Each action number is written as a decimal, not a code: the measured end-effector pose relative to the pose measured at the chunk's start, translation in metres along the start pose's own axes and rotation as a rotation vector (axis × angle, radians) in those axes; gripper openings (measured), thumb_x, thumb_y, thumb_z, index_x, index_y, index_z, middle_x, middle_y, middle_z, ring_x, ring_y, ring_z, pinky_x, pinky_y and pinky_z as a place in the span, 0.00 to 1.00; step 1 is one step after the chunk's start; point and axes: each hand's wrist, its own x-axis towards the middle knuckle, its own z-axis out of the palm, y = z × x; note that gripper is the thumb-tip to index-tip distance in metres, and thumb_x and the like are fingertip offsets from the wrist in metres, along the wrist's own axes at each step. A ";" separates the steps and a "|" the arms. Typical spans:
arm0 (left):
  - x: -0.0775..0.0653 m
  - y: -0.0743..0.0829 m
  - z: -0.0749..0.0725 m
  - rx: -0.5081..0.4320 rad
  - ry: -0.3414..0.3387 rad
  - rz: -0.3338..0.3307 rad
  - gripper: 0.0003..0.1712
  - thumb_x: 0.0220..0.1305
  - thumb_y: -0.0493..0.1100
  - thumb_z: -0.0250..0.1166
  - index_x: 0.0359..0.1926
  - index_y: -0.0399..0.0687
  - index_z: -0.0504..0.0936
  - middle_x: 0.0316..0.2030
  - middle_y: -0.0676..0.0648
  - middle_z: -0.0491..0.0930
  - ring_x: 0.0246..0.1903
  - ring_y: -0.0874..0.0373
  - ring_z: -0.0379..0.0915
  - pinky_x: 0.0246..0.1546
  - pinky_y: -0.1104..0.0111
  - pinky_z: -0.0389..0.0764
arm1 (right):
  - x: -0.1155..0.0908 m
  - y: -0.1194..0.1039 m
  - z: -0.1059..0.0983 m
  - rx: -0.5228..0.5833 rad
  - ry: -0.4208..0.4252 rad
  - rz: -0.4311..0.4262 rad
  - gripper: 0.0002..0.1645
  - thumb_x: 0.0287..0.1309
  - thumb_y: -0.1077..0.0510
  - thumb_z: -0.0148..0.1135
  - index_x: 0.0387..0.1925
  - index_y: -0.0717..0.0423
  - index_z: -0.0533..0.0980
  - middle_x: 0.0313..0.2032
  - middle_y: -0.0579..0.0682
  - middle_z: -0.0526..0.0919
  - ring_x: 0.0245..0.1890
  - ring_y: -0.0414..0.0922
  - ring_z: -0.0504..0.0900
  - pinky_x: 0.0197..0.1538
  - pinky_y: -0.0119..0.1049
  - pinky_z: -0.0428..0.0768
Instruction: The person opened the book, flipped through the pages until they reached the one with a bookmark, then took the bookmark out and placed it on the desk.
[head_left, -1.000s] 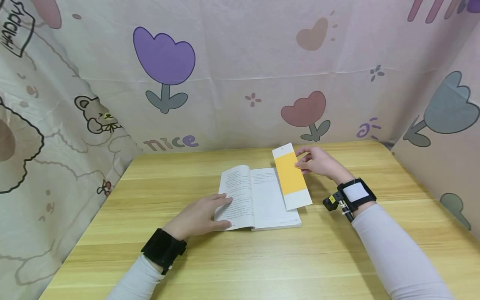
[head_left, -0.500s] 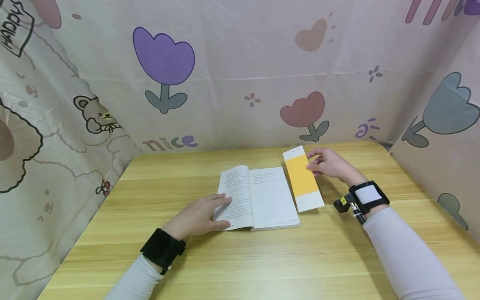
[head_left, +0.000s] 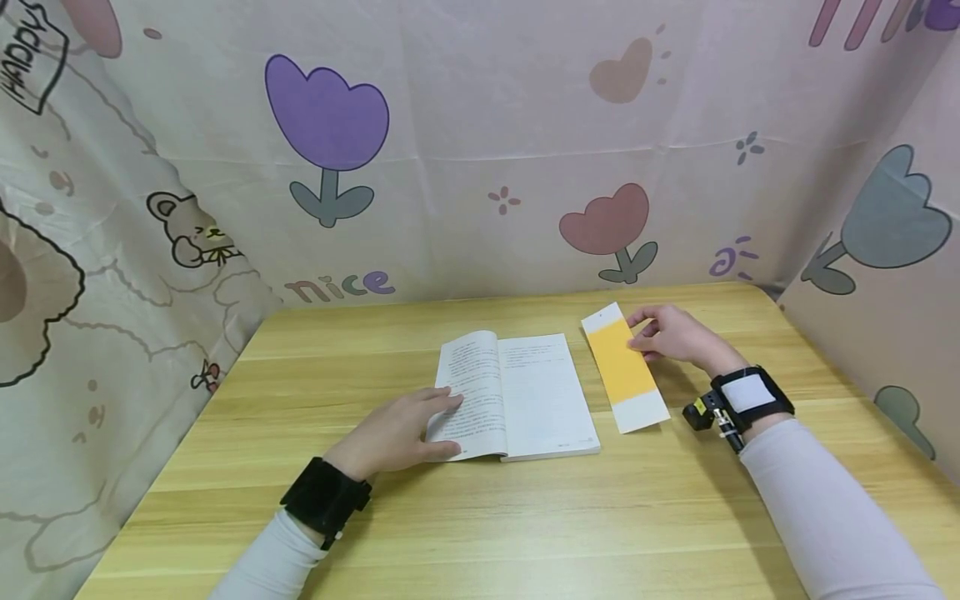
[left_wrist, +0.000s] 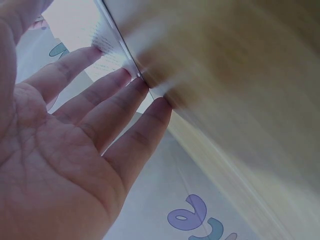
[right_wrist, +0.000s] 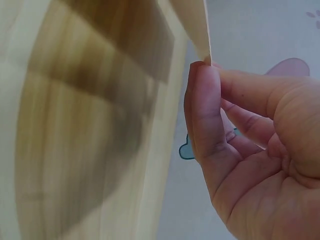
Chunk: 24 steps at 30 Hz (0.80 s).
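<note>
An open paperback book lies on the table, its left page curving up and both pages printed. My left hand rests on the left page's outer edge with fingers spread and fairly straight; the left wrist view shows its fingertips touching the book's edge. To the right of the book, my right hand pinches the right edge of a yellow bookmark with white ends and a small hole at the top. In the right wrist view, thumb and finger meet at the edge of the bookmark, which tilts over its shadow.
The wooden table runs back to a patterned cloth backdrop, with cloth also on the left and right sides. A black strap sits on the left wrist, and a strap with a small camera on the right.
My right hand has moved right and slightly nearer with the bookmark, from over the right page to beside the book, lower towards the table. The left hand and book stay put.
</note>
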 end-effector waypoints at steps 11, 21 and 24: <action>0.000 -0.001 0.001 -0.006 0.008 0.017 0.42 0.56 0.66 0.64 0.68 0.51 0.71 0.65 0.44 0.67 0.63 0.51 0.61 0.60 0.55 0.66 | -0.004 0.008 0.003 -0.110 0.026 0.069 0.22 0.57 0.64 0.65 0.51 0.69 0.71 0.29 0.57 0.79 0.23 0.46 0.81 0.29 0.38 0.83; 0.001 0.000 -0.001 0.000 0.009 0.016 0.43 0.57 0.66 0.64 0.68 0.50 0.70 0.66 0.44 0.66 0.64 0.51 0.61 0.60 0.55 0.66 | 0.001 0.013 0.011 -0.220 0.052 0.115 0.20 0.56 0.64 0.64 0.49 0.68 0.72 0.22 0.53 0.81 0.19 0.43 0.77 0.22 0.30 0.74; 0.001 0.000 0.000 0.003 0.005 0.009 0.43 0.56 0.67 0.64 0.68 0.51 0.70 0.66 0.45 0.66 0.64 0.51 0.61 0.60 0.55 0.66 | 0.002 0.012 0.012 -0.247 0.057 0.135 0.20 0.56 0.64 0.64 0.49 0.69 0.72 0.23 0.53 0.80 0.21 0.44 0.77 0.23 0.31 0.74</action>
